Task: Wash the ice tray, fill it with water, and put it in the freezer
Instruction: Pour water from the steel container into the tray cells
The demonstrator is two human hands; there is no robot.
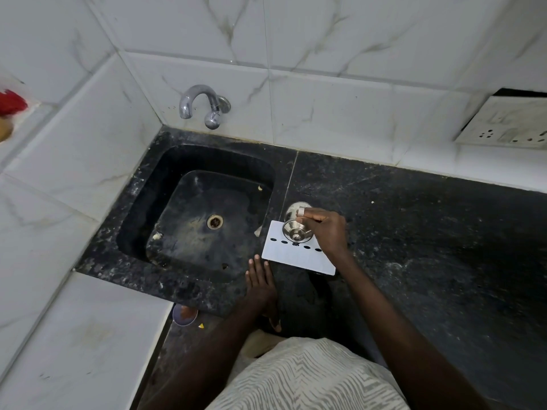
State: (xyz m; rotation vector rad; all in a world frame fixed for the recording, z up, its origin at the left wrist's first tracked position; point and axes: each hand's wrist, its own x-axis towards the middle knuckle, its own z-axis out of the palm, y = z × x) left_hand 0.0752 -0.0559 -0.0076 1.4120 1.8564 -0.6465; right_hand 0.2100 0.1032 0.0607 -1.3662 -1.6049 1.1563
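A flat white ice tray (pixel 296 257) with a row of dark oval holes lies on the black granite counter (pixel 429 232), just right of the sink (pixel 165 208). My right hand (pixel 328 232) grips a small steel tumbler (pixel 296 229) and holds it tilted over the tray, its lower edge above the middle hole. My left hand (pixel 260 282) rests flat on the counter with straight fingers, just left of the tray's near corner and not touching it. I cannot tell whether water is flowing from the tumbler.
A chrome tap (pixel 204 105) comes out of the tiled wall above the sink, with no water running. The black sink holds a drain (pixel 215 221) and a few scraps. A switch and socket plate (pixel 503 125) sits on the wall at right. A small bowl (pixel 185 314) lies below the counter edge.
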